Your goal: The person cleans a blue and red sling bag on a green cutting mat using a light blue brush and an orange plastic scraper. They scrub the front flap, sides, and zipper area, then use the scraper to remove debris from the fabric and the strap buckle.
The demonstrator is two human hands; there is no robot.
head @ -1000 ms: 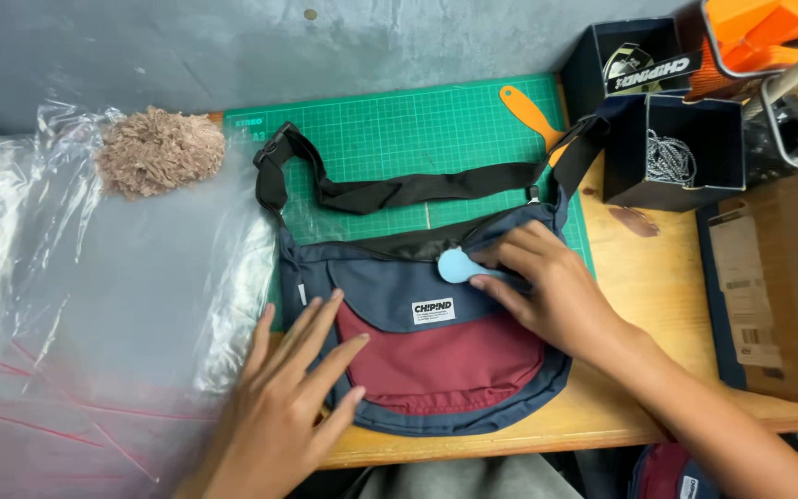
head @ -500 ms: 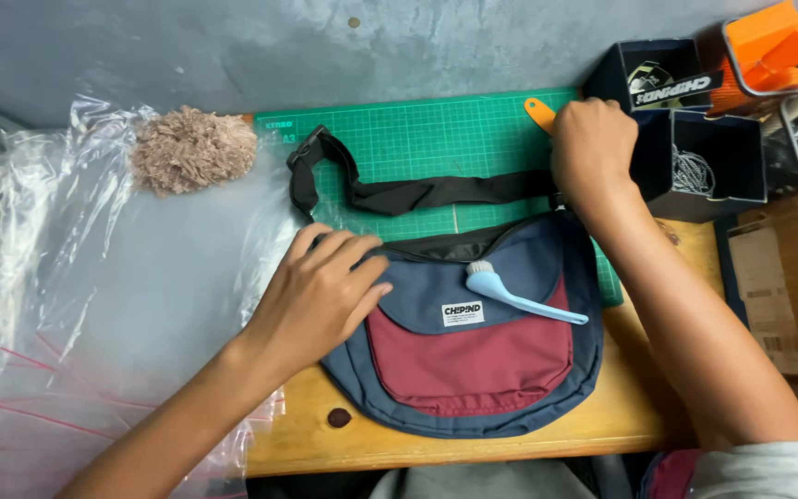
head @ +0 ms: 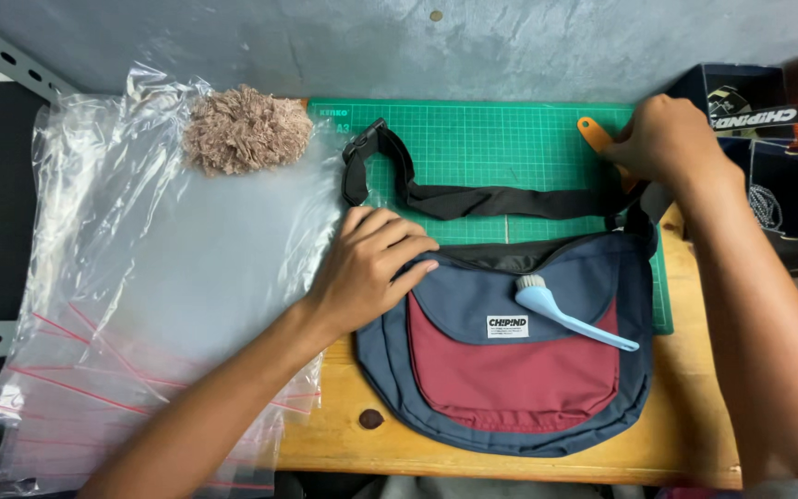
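Sling bag point(head: 519, 370) lying flat, long axis left-right, strap point(head: 501, 200) stretched above

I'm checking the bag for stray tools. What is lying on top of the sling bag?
A light blue brush lies across the sling bag, and the left hand rests on its left edge. Whatever is inside the bag is covered.

Matt cloth bag point(head: 510, 370), glossy plastic sheets point(head: 168, 277), smooth wooden table point(head: 685, 407).

I see the wooden worktop point(head: 695, 407) carrying a green cutting mat point(head: 491, 139), clear plastic bags point(head: 168, 296) and a navy-maroon sling bag point(head: 519, 370).
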